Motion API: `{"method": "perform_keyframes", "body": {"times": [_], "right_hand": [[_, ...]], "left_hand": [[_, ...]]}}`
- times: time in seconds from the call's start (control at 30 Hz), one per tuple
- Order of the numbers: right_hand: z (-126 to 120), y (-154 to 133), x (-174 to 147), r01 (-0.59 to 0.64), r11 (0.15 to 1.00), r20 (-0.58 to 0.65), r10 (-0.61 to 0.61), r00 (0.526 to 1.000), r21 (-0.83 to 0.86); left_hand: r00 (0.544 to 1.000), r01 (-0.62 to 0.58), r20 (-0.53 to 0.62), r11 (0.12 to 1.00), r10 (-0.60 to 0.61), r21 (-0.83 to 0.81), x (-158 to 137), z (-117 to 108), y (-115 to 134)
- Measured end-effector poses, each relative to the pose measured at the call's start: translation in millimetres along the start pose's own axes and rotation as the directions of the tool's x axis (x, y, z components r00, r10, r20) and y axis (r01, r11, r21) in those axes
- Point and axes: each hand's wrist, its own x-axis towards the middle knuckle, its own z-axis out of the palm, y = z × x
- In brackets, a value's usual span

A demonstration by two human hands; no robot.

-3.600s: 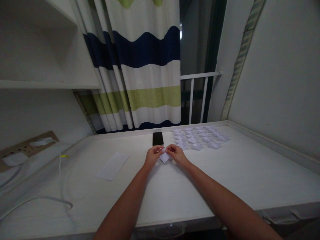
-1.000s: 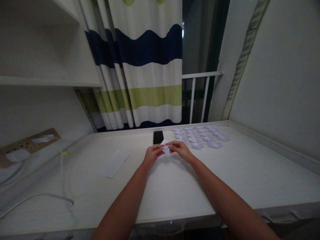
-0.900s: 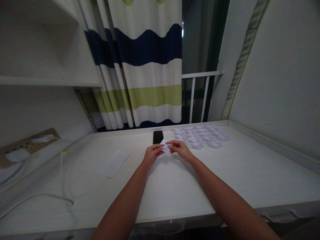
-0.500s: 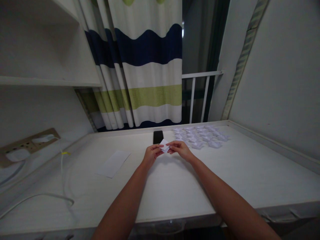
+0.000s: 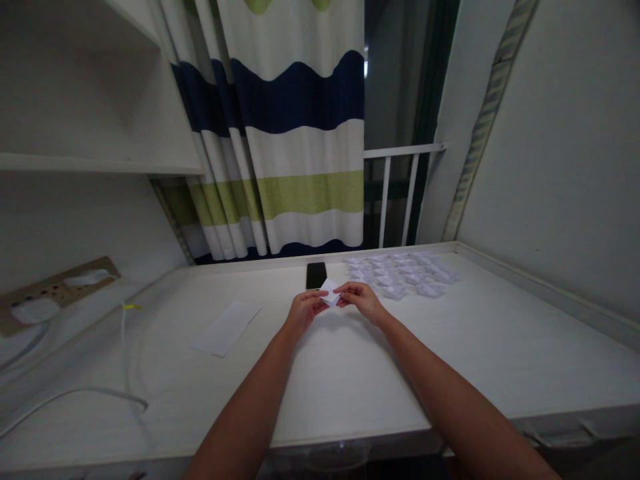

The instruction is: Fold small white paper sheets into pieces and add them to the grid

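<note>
Between my two hands is a small piece of folded white paper (image 5: 330, 291), held above the table with one corner pointing up. My left hand (image 5: 306, 310) pinches its left side, thumb on top and fingers beneath. On the opposite side, my right hand (image 5: 361, 298) grips the paper's right edge between thumb and fingers. Just behind the paper lies a black phone (image 5: 316, 275), partly covered by it. To the right at the back, several folded white paper pieces (image 5: 400, 273) sit in rows. A flat stack or sheet of white paper (image 5: 227, 329) rests left of my hands.
The white table (image 5: 345, 380) has a raised rim along its back and right side. At left, a power strip (image 5: 55, 293) with plugs leans at the wall, and a white cable (image 5: 100, 390) curves over the tabletop. A striped curtain (image 5: 305, 153) hangs behind the table.
Both hands stay in nearly the same place on the folded paper. My right fingers have shifted very slightly at its edge.
</note>
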Motion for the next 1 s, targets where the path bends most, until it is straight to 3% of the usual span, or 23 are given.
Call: {"method": "perform_keyframes", "body": {"times": [0.1,0.27,0.37,0.63,1.0], "right_hand": [[0.2,2.7,0.6,0.038,0.998,-0.022,-0.039,0.999,-0.05],[3.7,7.6,-0.9,0.139,0.96,-0.043,-0.154,0.987,-0.241],[6.3,8.5,-1.9,0.146,0.951,-0.059,-0.168,0.984,-0.272],[10.5,2.9,-1.8,0.02,0.999,-0.158,-0.026,0.987,-0.045],[10.0,3.1,0.2,-0.102,0.995,-0.203,0.102,0.974,0.011]], "left_hand": [[1.0,0.014,0.022,1.0,-0.014,-0.013,1.2,-0.4,-0.7],[0.997,0.005,-0.074,0.999,-0.001,0.054,4.4,-0.3,-6.7],[0.995,-0.018,-0.095,0.997,0.025,0.07,5.1,-0.5,-8.6],[0.984,-0.097,-0.135,0.982,0.12,0.163,5.1,3.7,-6.4],[0.988,-0.104,-0.088,0.969,0.126,0.222,5.4,2.6,-6.9]]}}
